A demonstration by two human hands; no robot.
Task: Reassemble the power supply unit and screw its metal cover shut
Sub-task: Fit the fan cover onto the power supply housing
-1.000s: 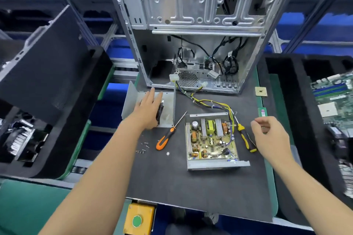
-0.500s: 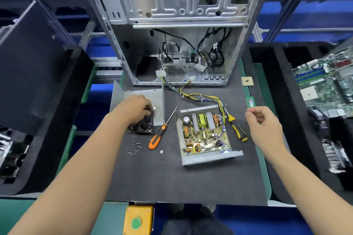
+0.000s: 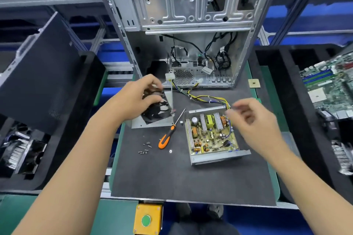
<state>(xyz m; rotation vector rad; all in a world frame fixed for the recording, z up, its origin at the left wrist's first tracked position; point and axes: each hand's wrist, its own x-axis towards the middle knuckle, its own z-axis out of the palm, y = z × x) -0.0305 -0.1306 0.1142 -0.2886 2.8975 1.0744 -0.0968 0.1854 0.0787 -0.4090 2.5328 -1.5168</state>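
Your left hand (image 3: 133, 99) gripped the black fan (image 3: 157, 108) over the metal cover (image 3: 152, 123), just left of the open PSU tray (image 3: 212, 135) on the worktop (image 3: 172, 177), w/ your blurred right hand (image 3: 254, 120) loosely open, empty, hovering nearer over the tray's right side.

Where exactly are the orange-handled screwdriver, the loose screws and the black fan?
orange-handled screwdriver (image 3: 164, 140): head view, on its orange grip.
loose screws (image 3: 146, 147): head view, middle of the scattered cluster.
black fan (image 3: 157, 108): head view, on its frame below the left hand's fingers.
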